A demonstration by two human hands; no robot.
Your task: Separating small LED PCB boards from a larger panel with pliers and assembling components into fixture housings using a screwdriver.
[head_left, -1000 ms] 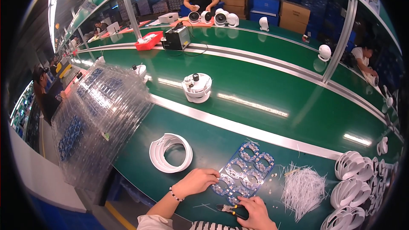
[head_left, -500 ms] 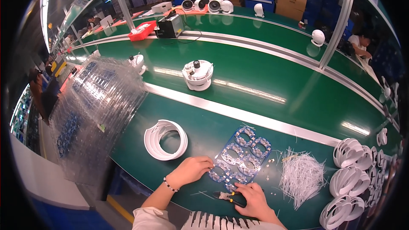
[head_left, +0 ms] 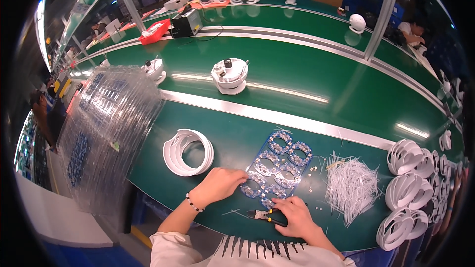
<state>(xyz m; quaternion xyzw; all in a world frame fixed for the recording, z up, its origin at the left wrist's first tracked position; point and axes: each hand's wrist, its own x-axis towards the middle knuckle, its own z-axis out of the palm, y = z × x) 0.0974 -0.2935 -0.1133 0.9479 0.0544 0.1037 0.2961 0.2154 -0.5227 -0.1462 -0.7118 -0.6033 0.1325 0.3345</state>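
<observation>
A blue panel of ring-shaped circuit boards (head_left: 267, 164) lies flat on the green bench before me. My left hand (head_left: 223, 184), a beaded bracelet on its wrist, has its fingers closed at the panel's left edge. My right hand (head_left: 297, 217) is curled around the dark and yellow handles of a pair of side cutters (head_left: 261, 214), whose jaws point left. Its forefinger reaches the panel's near edge; the palm hides part of the handles. Left of the panel stands a white plastic ring-shaped housing (head_left: 170, 154).
A heap of thin white strips (head_left: 352, 188) is right of the panel, with small bits scattered between. Stacked white rings (head_left: 401, 193) line the right side. Clear plastic trays (head_left: 106, 118) rise at left. Beyond a metal rail, a white assembly (head_left: 230, 76) sits on the green belt.
The whole view has shifted, so the bench and belt appear higher in it. My hands keep nearly the same places at the panel, and the cutters stay at my right hand.
</observation>
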